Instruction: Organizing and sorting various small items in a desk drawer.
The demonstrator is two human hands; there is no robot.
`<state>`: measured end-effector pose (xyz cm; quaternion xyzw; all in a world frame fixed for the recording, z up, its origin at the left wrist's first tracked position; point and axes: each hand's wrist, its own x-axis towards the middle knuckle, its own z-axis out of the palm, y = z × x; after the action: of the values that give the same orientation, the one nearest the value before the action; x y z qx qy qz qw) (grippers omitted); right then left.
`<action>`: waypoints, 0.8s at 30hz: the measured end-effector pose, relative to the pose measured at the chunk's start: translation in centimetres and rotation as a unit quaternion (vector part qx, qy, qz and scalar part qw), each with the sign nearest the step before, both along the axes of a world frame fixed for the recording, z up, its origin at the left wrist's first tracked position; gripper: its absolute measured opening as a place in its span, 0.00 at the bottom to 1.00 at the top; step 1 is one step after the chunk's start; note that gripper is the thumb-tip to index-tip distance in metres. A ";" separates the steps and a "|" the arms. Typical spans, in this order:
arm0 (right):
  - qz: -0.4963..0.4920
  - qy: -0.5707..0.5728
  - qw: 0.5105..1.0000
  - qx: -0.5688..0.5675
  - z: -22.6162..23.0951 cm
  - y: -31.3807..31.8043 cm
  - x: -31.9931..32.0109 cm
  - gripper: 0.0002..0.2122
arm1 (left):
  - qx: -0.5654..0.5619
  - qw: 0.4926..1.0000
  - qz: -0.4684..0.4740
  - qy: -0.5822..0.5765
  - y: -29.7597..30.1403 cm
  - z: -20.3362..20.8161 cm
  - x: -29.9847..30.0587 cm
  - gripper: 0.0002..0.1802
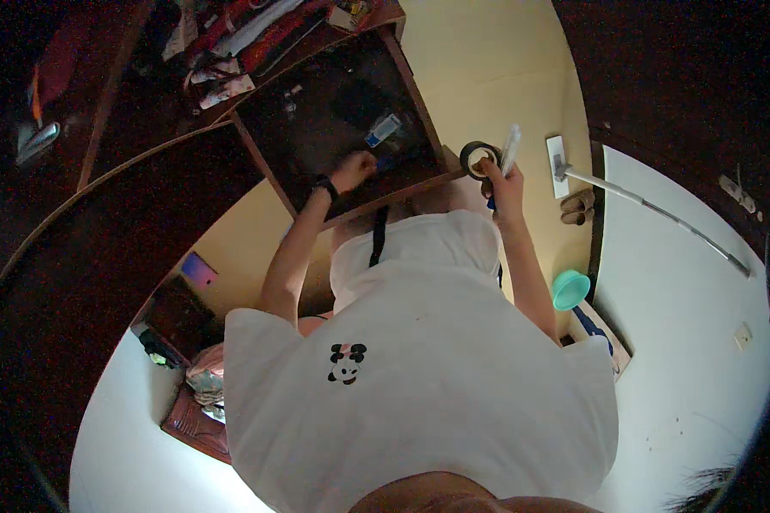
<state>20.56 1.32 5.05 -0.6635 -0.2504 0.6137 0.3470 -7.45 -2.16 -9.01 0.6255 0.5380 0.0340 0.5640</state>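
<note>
A dark wooden drawer [316, 128] is pulled out in front of me. My left hand [353, 172] reaches into it, a black band on the wrist. Its fingers are curled together low over the drawer's near part, beside a small dark-blue item [385, 161]; what they hold, if anything, is hidden. Just beyond them lies a small blue-and-white packet [383, 131]. To the right of the drawer, my right hand [506, 190] is closed around a roll of black tape [468, 159] and a slim whitish, stick-like object [512, 147] that points upward.
Red and white cloth-like items [248, 43] and small packets crowd the surface behind the drawer. A flat mop [607, 182] leans at the right, near brown slippers [577, 207] and a turquoise basin [570, 290]. Behind me at left stands a carved wooden piece [198, 425].
</note>
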 end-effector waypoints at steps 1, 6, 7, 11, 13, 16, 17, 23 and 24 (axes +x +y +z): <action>0.001 -0.001 1.000 0.006 0.0 0.0 0.2 0.07 | -0.112 0.972 0.170 -0.116 1.5 4.1 0.6 0.07; -0.017 0.048 0.999 -0.020 1.3 1.2 -0.5 0.07 | -0.188 0.744 0.435 -0.471 4.0 15.3 0.4 0.12; -0.042 0.082 0.995 -0.035 1.9 1.5 -0.8 0.04 | -0.162 0.741 0.419 -0.499 4.4 17.1 0.8 0.13; -0.036 0.240 0.970 -0.001 1.5 1.2 -1.2 0.08 | -0.115 0.738 0.375 -0.549 5.2 20.3 2.0 0.16; -0.009 0.285 0.958 -0.004 3.3 1.6 -2.0 0.10 | -0.103 0.737 0.379 -0.550 5.4 21.2 2.6 0.16; 0.031 0.345 0.938 -0.001 4.1 2.0 -2.5 0.15 | -0.092 0.738 0.380 -0.551 5.5 21.6 3.0 0.14; 0.047 0.363 0.931 0.005 4.2 2.1 -2.6 0.18 | -0.090 0.739 0.380 -0.549 5.5 21.7 3.0 0.12; 0.106 0.404 0.909 0.015 6.6 2.9 -3.8 0.19 | -0.085 0.739 0.388 -0.544 5.2 22.3 3.0 0.09; 0.106 0.404 0.909 0.015 7.0 3.0 -3.9 0.19 | -0.085 0.739 0.389 -0.543 5.2 22.4 3.1 0.09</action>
<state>16.62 4.30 12.05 -0.3235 -0.1665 0.8585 0.3613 -4.35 3.07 13.37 0.1867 0.3372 0.5382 0.7495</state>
